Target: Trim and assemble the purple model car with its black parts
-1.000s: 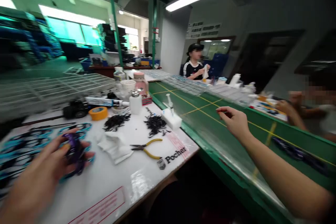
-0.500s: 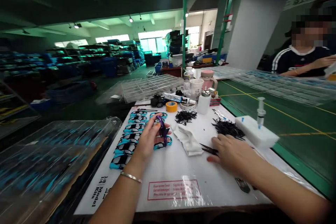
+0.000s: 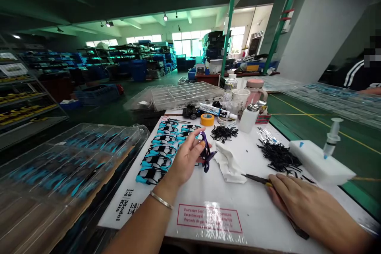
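My left hand (image 3: 186, 160) is closed on a small glossy purple plastic part (image 3: 206, 152), pinched between thumb and fingers above the board. My right hand (image 3: 303, 196) is curled over black tweezers (image 3: 257, 178) low on the right side of the board. Their thin tip points left and meets the edge of a crumpled white cloth (image 3: 230, 162), while the back end sticks out below my palm. Rows of blue-and-black parts (image 3: 159, 151) lie left of my left hand. A pile of short black strips (image 3: 279, 154) sits beyond my right hand.
A white foam block (image 3: 321, 158) holds an upright syringe (image 3: 331, 139) at right. Behind are orange tape (image 3: 207, 119), a glue tube (image 3: 218, 110), a white dispenser bottle (image 3: 249, 119) and a pink mug (image 3: 256, 91). Clear trays (image 3: 77, 158) stand at left. A person's sleeve (image 3: 354, 72) shows at far right.
The view has swung left, so things sit farther right. My right hand has drawn back toward me, its fingers over the tweezers. The purple part has turned in my left hand.
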Demonstrator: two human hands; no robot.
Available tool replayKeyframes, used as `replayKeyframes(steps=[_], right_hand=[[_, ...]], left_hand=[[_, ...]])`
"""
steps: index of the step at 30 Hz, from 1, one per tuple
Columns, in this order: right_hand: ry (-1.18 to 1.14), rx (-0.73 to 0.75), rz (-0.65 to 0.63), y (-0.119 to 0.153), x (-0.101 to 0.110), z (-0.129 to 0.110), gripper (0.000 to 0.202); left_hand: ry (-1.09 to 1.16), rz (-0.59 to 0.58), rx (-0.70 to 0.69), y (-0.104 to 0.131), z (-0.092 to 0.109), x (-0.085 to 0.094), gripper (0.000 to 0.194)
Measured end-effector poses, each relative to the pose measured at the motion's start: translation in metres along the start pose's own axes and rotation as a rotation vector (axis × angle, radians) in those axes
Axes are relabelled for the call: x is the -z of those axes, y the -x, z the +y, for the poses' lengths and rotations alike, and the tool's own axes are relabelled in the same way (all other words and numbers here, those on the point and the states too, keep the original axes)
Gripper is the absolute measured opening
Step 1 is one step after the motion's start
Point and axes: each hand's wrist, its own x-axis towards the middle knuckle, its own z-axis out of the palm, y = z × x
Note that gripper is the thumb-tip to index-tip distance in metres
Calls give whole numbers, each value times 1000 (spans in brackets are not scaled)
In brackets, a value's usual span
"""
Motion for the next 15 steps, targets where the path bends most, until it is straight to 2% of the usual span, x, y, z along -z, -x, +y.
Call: replayKeyframes(steps=[3,9,12,15], right_hand=[[55,63,-21,-2,2,9,41],[-50,-28,-12,-4,-1,15,43],[-85,-44,-76,-4,-5,20,39],[-118,-65,-182,-7,-5,26,27]], left_hand=[[-22,-13,-17,0,-2,0,54],[-51,-12,-18,1,-2,-1,53],[-72,-2,-12,0,-1,-2,53],[-88,4,-4,-1,-1,-2,53]])
